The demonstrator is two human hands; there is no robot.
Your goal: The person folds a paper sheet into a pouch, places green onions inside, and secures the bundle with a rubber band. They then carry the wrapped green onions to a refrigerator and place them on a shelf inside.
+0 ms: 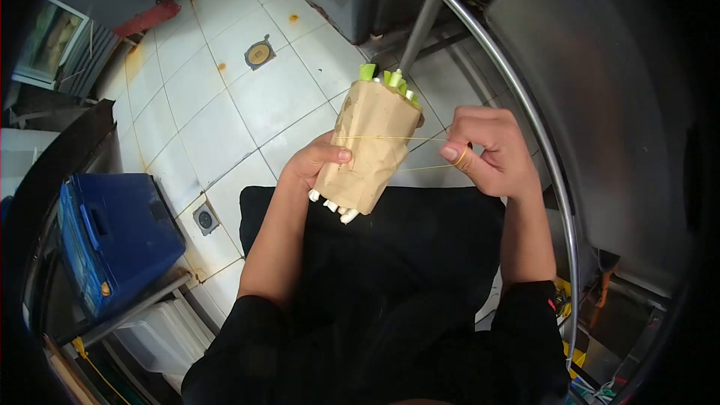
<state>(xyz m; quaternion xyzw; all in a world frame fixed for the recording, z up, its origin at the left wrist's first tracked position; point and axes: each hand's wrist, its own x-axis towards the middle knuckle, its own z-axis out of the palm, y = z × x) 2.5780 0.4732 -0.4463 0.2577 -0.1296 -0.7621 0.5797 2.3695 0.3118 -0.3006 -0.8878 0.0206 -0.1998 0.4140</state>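
Note:
My left hand [318, 160] is closed round a brown paper wrap [375, 142], its thumb pressed on the front. Out of the wrap's upper end poke cut green stalks [395, 79], and white stalk ends [348, 216] stick out at the bottom; they look like spring onions or leeks. A thin yellow rubber band [431, 138] runs across the wrap and is stretched out to the right. My right hand [491, 151] is closed on that band, which loops over the thumb. The bundle is tilted, above my dark lap. The far side of the wrap is hidden.
A blue cool box [124, 236] stands at the left on a rack, above a clear plastic container [161, 334]. A curved metal rail [525, 105] runs close by my right arm, beside a grey metal surface [600, 105]. White floor tiles [225, 120] with drain covers lie ahead.

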